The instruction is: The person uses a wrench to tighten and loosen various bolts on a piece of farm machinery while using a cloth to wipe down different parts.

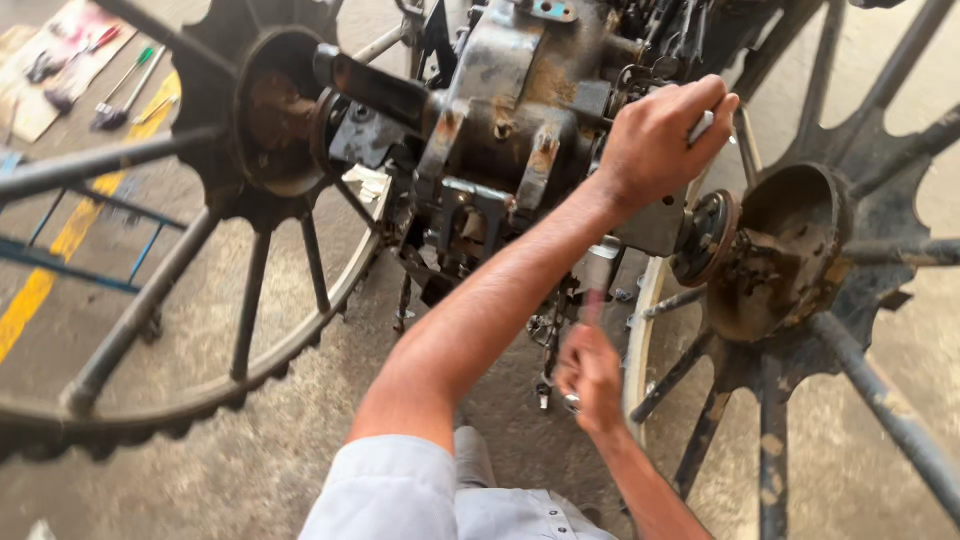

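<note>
Nearest you: your right hand, low and blurred, just below the gearbox underside. Fingers curled tight round a handle, pale with a reddish stretch, that runs up toward the machine. Looks like a tool shank; the working end is hidden behind the casting, so I can't tell what it sits on. Grip low on the handle reads as leverage from below.

Next up: your left hand, arm stretched across the frame, resting on the right side of the gearbox. Fingers closed round a small bright metal piece, tip showing past the knuckles. Can't tell if it's a bolt, pin or tool end. Hand position looks like bracing or holding the top end while the other works underneath.

The gearbox is rusty and greasy, and hangs between two spoked iron cage wheels. Left wheel has its lugged rim at the lower left of the concrete floor. Right wheel shows its hub just beside your left hand, with a small round flange between hub and gearbox.

Farthest: hand tools laid on a flat sheet at the top left corner of the floor, well apart from you, next to a yellow painted line.
</note>
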